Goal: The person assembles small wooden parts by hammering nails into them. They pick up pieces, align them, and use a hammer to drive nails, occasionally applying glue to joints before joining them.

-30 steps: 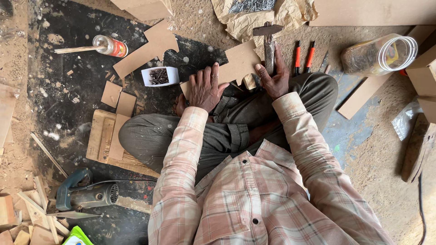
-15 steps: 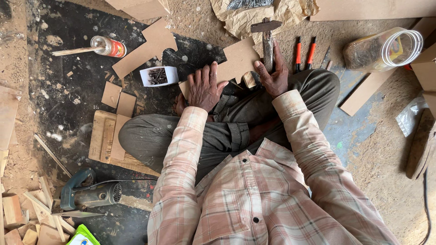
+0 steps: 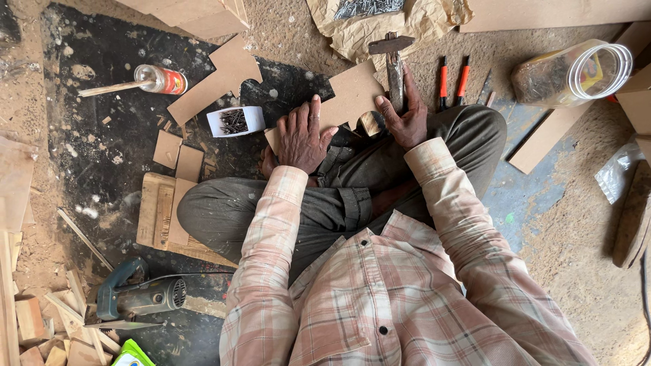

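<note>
Wood offcuts [image 3: 41,325] lie heaped at the near left, and just right of them a power saw [image 3: 139,297] rests on the dark, dusty floor [image 3: 88,169]. Farther off, a flat wooden block [image 3: 157,210] sits against the person's left knee, with two small board squares [image 3: 178,152] beyond it. At the far left a small jar with a red band [image 3: 161,79] lies on its side, a stick poking out of it. A white open box of dark nails [image 3: 235,121] stands just left of the left hand [image 3: 302,139].

That hand lies palm down, fingers spread and flat, pressing the near left edge of a cut fibreboard piece [image 3: 349,98] that rests on the floor before the crossed legs. A similar notched board [image 3: 217,78] lies farther left, touching nothing held. The right hand [image 3: 405,122] sits at the right edge of the same piece, fingers extended forward and close together; it rests over the handle of a hammer [image 3: 392,61], whose head points away towards crumpled brown paper [image 3: 380,24] holding more nails. Whether the fingers grip the handle or only lie on it, I cannot tell.

Right of the hammer, two orange-handled tools [image 3: 453,80] lie side by side. Farther right a clear plastic jar [image 3: 576,71] lies tipped, above a loose board strip [image 3: 542,139] on sandy ground.
</note>
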`<state>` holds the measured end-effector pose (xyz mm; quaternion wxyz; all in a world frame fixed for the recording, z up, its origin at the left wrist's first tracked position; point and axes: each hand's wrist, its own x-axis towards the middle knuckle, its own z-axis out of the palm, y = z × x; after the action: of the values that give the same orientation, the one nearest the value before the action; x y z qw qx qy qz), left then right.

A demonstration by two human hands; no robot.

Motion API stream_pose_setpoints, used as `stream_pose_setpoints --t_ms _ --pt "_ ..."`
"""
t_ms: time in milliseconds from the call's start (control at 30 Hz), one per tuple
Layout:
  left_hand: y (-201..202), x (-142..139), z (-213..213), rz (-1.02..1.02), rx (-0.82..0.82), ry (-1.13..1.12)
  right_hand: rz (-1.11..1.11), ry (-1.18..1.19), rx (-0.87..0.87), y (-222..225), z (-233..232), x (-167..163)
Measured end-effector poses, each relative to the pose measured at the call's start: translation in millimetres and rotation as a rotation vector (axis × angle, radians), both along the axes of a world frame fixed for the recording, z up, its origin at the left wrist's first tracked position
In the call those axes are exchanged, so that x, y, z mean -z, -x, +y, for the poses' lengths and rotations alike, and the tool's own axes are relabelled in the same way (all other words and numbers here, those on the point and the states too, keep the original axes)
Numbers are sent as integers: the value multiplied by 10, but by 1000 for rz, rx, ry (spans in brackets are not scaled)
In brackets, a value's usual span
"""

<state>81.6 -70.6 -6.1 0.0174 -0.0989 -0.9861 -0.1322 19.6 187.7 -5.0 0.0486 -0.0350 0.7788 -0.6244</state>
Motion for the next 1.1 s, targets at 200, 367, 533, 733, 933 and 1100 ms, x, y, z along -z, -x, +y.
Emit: stream_pose_setpoints --t_ms 200,367,533,733,933,1100 --pt "23 -38 27 15 -4 9 27 -31 16 1 10 60" --pt "78 -159 71 95 -30 -55 75 24 20 17 -11 -37" --pt "583 -80 140 86 -123 -216 -223 -34 128 56 -48 -198" --pt "1868 257 292 -106 -225 -314 -104 41 114 90 -48 -223" --pt "2510 399 480 -128 -252 -212 -282 10 154 125 -29 -197" --pt "2670 591 566 -243 -300 -140 -331 63 171 119 -31 -110"
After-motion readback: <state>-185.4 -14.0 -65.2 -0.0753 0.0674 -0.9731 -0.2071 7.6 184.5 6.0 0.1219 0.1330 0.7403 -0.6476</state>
